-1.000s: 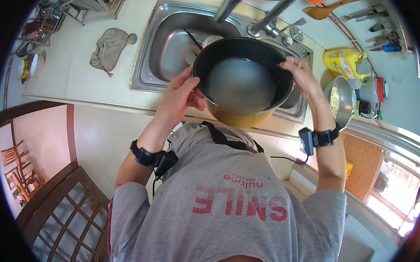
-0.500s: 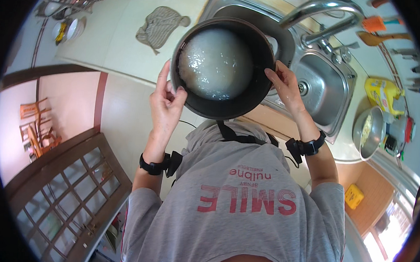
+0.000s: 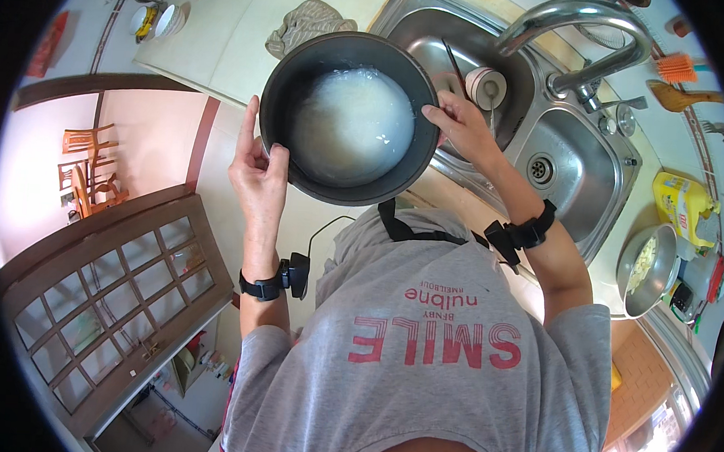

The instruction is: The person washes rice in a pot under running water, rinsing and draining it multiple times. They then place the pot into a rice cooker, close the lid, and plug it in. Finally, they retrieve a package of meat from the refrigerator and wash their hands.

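My left hand (image 3: 259,177) and right hand (image 3: 463,127) hold a dark round pot (image 3: 291,90) between them, in front of my waist. The left hand grips its left side, thumb at the rim and index finger stretched up along the outside. On the right side, my thumb lies over the rim, with the other fingers partly hidden behind the wall. Inside is cloudy whitish water (image 3: 358,125), with a paler mass under it that may be rice. The pot hangs beside the left basin of the steel sink (image 3: 520,128), over the counter's front edge.
In the left basin are a bowl (image 3: 487,86) and a dark stick-like utensil (image 3: 455,68). A curved faucet (image 3: 581,13) arches over the sink. On the counter lie a striped cloth (image 3: 306,30), a metal bowl (image 3: 664,259) with pale pieces and a yellow bag (image 3: 682,209). A paned door (image 3: 117,288) stands at left.
The pot and both hands have shifted left in view, uncovering the bowl in the left basin. The view itself has turned a little. Both hands still hold the pot.
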`<state>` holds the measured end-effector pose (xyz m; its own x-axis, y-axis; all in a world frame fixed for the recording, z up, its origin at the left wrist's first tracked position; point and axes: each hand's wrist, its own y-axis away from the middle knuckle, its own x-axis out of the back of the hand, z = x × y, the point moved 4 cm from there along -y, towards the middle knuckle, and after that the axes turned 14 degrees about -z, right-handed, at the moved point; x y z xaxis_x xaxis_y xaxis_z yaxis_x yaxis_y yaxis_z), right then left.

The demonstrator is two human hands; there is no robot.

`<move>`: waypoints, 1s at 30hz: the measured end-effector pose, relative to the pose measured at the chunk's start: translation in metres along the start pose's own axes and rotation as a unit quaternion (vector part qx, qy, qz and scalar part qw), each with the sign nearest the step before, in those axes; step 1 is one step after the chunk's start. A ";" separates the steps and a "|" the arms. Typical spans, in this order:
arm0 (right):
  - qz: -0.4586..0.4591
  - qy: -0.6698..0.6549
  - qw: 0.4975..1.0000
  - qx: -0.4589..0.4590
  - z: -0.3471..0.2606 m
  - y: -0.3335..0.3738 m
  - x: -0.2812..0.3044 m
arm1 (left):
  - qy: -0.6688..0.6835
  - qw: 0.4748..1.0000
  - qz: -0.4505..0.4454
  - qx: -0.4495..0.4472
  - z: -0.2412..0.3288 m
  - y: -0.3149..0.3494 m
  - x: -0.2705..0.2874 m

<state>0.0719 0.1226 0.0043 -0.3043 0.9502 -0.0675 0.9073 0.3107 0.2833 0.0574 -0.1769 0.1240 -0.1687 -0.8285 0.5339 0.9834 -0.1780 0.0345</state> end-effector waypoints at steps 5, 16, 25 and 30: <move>-0.037 -0.079 0.996 -0.031 0.034 -0.005 -0.013 | -0.013 1.000 -0.005 0.012 0.023 0.005 -0.003; -0.053 -0.046 0.996 -0.048 0.077 -0.017 -0.016 | -0.051 0.998 -0.016 0.041 0.028 0.001 -0.017; -0.023 -0.123 0.992 -0.019 0.072 -0.016 -0.012 | -0.065 0.997 -0.011 0.030 0.030 -0.012 -0.025; -0.055 -0.191 0.978 -0.059 0.066 -0.009 -0.013 | -0.068 0.997 -0.018 0.019 0.036 -0.019 -0.033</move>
<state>0.0866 0.1086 -0.0605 -0.2470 0.8585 -0.4494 0.8292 0.4273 0.3604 0.0467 -0.1268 0.1364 -0.1965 -0.7414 0.6416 0.9790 -0.1844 0.0868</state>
